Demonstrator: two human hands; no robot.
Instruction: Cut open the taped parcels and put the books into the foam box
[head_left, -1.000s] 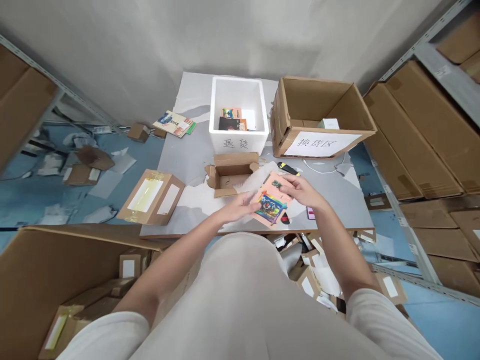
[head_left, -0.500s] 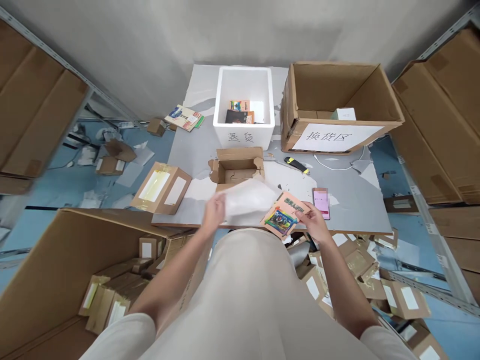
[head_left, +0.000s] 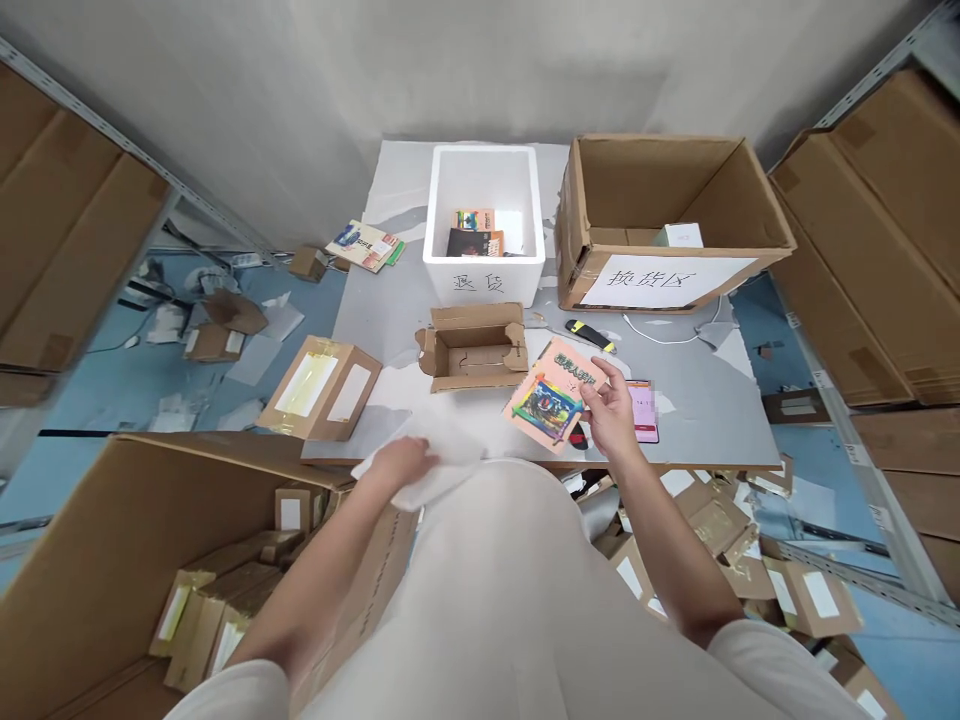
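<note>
Booklet (head_left: pixel 546 400) right of center, pinched in right hand (head_left: pixel 611 405), arm angling from lower right. Left hand (head_left: pixel 401 463) sits left of center, fingers clamped on wrap (head_left: pixel 441 480). Foam box (head_left: pixel 450 285) up top has books (head_left: pixel 474 241); upper-right carton (head_left: pixel 664 165), a white box (head_left: pixel 681 236).

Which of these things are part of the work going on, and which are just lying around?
Likely in use:
pink book, in the right hand
white wrapping sheet, in the left hand
small open cardboard box

Apparently just lying about:
smartphone
white cable
</note>
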